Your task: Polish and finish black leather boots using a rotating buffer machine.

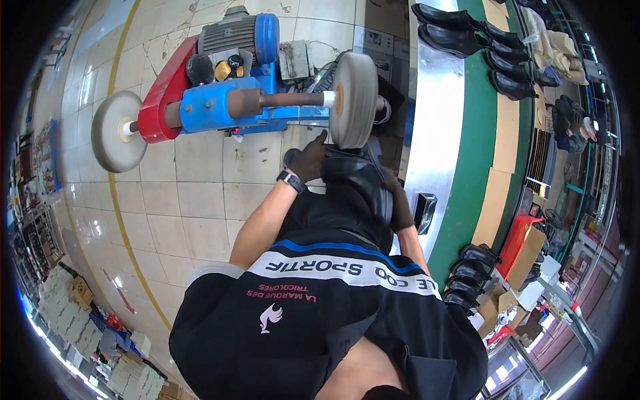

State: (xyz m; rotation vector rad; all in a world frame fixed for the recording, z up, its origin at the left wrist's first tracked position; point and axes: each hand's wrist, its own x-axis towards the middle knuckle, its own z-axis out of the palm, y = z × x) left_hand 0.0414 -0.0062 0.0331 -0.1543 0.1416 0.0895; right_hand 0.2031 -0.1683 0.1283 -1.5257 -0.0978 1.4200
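A shiny black leather shoe (357, 179) is held between my hands, just under the right-hand buffing wheel (360, 100) of a blue and red machine. Its upper edge meets or nearly meets the wheel's lower rim; I cannot tell which. My left hand (309, 160), in a dark glove with a black watch on the wrist, grips the shoe's left side, thumb pointing up. On the other side my right hand (399, 205), also dark-gloved and slightly blurred, is closed round the shoe near its sole. The shoe hides some of the fingers.
The machine's motor (230, 35) and a second wheel (119, 131) stand ahead to the left. Along the right runs a metal-edged bench (433, 133) with a green top, carrying a small black block (425, 212). Black shoes (460, 33) line its far end, more (470, 277) its near end.
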